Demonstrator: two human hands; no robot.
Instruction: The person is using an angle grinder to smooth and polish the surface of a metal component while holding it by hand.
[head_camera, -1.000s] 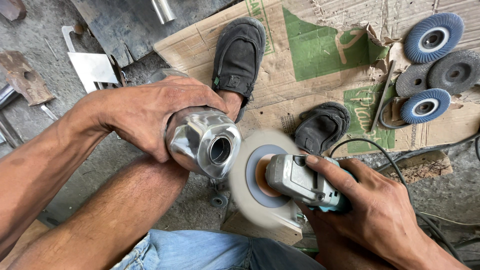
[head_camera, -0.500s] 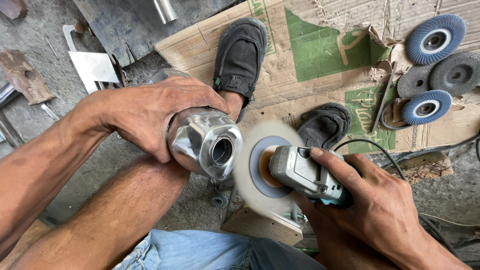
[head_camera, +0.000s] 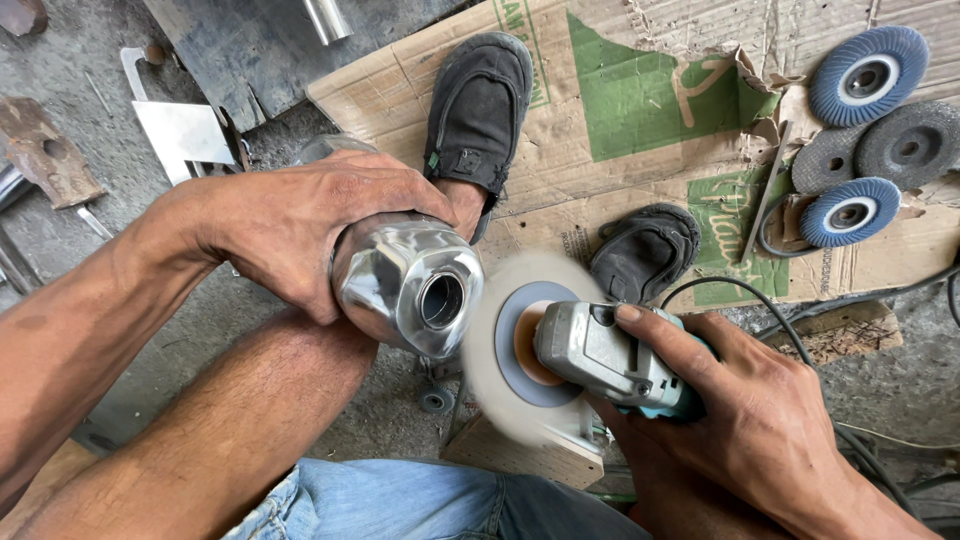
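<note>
Your left palm hides most of the polished metal fitting (head_camera: 405, 285); only its faceted end and round bore show, and its far end is lost under your fingers. The buffing wheel (head_camera: 520, 345) is a blur, so its edge cannot be made out clearly, though it looks to touch the fitting's right side. The angle grinder (head_camera: 600, 360) is partly covered by your fingers, and its cable runs out of view at the right.

Your left hand (head_camera: 300, 225) is curled tightly over the top of the fitting, fingers wrapped round it, holding it above your knee. Your right hand (head_camera: 740, 420) is closed around the grinder's body, index finger laid along its top.

Beyond them, a flattened cardboard sheet (head_camera: 660, 100) lies on the floor. Your dark shoe (head_camera: 480, 105) rests on its left part, a second shoe (head_camera: 645, 250) near its lower edge. Four grinding discs (head_camera: 865, 75) sit at its right edge, two blue, two grey.
</note>
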